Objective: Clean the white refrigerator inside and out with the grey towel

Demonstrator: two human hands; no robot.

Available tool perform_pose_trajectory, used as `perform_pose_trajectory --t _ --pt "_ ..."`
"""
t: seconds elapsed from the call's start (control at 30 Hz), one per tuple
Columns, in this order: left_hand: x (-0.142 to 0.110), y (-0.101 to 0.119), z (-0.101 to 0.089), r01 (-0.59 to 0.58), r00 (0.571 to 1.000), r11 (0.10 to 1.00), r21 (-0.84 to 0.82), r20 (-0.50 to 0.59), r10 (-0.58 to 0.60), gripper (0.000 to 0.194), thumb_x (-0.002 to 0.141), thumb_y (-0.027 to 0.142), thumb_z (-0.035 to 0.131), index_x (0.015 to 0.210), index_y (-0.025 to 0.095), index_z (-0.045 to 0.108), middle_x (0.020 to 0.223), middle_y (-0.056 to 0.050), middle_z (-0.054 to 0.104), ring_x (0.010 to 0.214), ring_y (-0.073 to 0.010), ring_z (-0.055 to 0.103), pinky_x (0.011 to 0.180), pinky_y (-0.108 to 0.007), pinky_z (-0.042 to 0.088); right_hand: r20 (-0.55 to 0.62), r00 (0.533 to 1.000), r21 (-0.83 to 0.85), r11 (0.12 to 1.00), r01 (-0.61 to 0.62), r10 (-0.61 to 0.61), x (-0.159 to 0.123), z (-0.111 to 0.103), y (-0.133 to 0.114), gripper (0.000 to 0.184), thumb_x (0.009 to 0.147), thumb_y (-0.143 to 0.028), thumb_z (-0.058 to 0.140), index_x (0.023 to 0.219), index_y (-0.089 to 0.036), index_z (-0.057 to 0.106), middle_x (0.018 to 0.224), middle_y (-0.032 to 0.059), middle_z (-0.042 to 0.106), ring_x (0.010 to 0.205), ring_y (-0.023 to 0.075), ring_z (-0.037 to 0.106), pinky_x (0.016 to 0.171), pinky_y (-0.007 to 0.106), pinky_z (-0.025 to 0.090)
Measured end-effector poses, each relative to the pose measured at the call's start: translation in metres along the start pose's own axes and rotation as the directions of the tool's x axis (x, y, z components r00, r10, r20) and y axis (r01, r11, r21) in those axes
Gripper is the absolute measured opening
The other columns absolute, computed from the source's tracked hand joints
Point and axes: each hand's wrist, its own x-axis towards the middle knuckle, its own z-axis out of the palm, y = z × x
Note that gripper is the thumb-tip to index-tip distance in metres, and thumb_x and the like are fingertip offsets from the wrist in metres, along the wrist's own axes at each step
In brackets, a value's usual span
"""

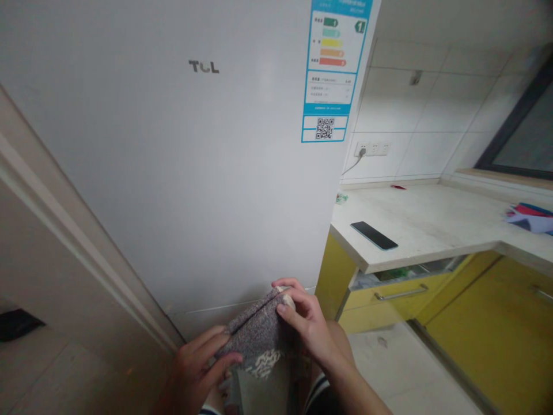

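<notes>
A folded grey, speckled cloth [263, 328] with a pale looped or patterned patch at its lower edge is held between my two hands, low in front of the white fridge door. My left hand [203, 357] pinches its left end, with the thumb on the near face and the fingers over the far side. At the other end my right hand [305, 317] grips the upper right corner, its thumb pressed on the near face. A dark gap runs between the folded layers along the top.
The fridge [194, 173] fills the middle, close ahead. To the right, a phone [374, 235] lies on the white counter [432, 213] above a yellow drawer [397, 297] standing partly open. Papers [531, 218] lie farther right. A door frame [73, 225] rises on the left.
</notes>
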Motion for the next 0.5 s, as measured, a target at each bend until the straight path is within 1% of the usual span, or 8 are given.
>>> perform_pose_trajectory --t 0.07,0.13,0.2,0.27,0.33,0.4,0.43,0.5 --pt "0.000 0.000 0.001 0.019 0.995 0.999 0.051 -0.094 -0.015 0.031 0.100 0.055 0.074 0.089 0.028 0.085 0.088 -0.002 0.085 0.076 -0.0172 0.083 0.073 -0.019 0.066 -0.015 1.000 -0.001 1.000 0.006 -0.006 0.001 -0.001 0.000 0.045 0.089 -0.063 0.083 0.082 -0.019 0.078 0.129 0.0135 0.069 0.118 0.0259 0.064 0.109 0.037 0.048" --pt "0.000 0.002 0.001 0.070 0.983 0.994 0.082 -0.174 -0.055 0.034 0.098 0.059 0.075 0.084 0.029 0.085 0.086 -0.002 0.085 0.073 -0.0177 0.082 0.073 -0.021 0.067 -0.039 0.999 0.004 1.000 0.001 -0.001 0.002 0.000 0.002 0.044 0.088 -0.060 0.085 0.078 -0.018 0.075 0.131 0.0145 0.070 0.119 0.0267 0.064 0.108 0.038 0.048" --pt "0.000 0.003 0.001 0.139 0.973 0.988 0.074 -0.197 -0.122 0.037 0.095 0.063 0.077 0.082 0.029 0.084 0.087 -0.002 0.085 0.074 -0.0190 0.082 0.074 -0.023 0.069 -0.057 0.998 0.013 1.000 -0.005 0.006 0.002 0.001 0.004 0.044 0.087 -0.056 0.086 0.074 -0.017 0.070 0.130 0.0151 0.071 0.119 0.0270 0.065 0.106 0.037 0.049" --pt "-0.002 0.001 0.001 0.231 0.954 0.972 0.037 -0.205 -0.219 0.039 0.091 0.067 0.079 0.082 0.029 0.084 0.088 -0.003 0.086 0.076 -0.0207 0.083 0.073 -0.025 0.069 -0.054 0.999 0.027 1.000 -0.005 0.006 0.003 0.002 0.007 0.043 0.086 -0.053 0.088 0.072 -0.017 0.067 0.128 0.0154 0.072 0.117 0.0263 0.066 0.103 0.036 0.050" --pt "-0.006 -0.005 0.002 0.344 0.913 0.939 -0.014 -0.227 -0.337 0.042 0.085 0.070 0.083 0.083 0.027 0.083 0.088 -0.003 0.085 0.077 -0.0216 0.083 0.072 -0.026 0.069 -0.041 0.999 0.081 0.997 -0.003 0.006 0.004 0.002 0.011 0.042 0.083 -0.047 0.091 0.072 -0.017 0.065 0.129 0.0144 0.071 0.112 0.0232 0.067 0.099 0.032 0.052" --pt "-0.011 -0.011 0.005 0.448 0.856 0.888 -0.104 -0.237 -0.460 0.047 0.080 0.071 0.086 0.085 0.025 0.081 0.086 -0.004 0.084 0.076 -0.0218 0.082 0.070 -0.025 0.068 -0.013 0.999 0.213 0.976 -0.034 0.038 0.005 0.002 0.017 0.040 0.077 -0.041 0.097 0.083 -0.018 0.065 0.136 0.0111 0.069 0.100 0.0175 0.068 0.088 0.027 0.053" --pt "-0.012 -0.013 0.007 0.489 0.830 0.857 -0.165 -0.216 -0.515 0.048 0.079 0.070 0.087 0.087 0.023 0.079 0.085 -0.004 0.084 0.075 -0.0218 0.082 0.069 -0.025 0.068 0.009 0.998 0.290 0.955 -0.064 0.064 0.006 0.002 0.021 0.043 0.073 -0.039 0.099 0.093 -0.020 0.066 0.140 0.0090 0.067 0.095 0.0148 0.067 0.082 0.025 0.053" --pt "-0.012 -0.015 0.011 0.542 0.786 0.782 -0.308 -0.145 -0.601 0.049 0.078 0.065 0.090 0.094 0.021 0.076 0.085 -0.004 0.083 0.073 -0.0219 0.081 0.066 -0.027 0.068 0.090 0.987 0.395 0.905 -0.160 0.135 0.005 0.004 0.032 0.065 0.064 -0.032 0.104 0.117 -0.026 0.066 0.145 0.0055 0.066 0.091 0.0128 0.068 0.078 0.023 0.053"
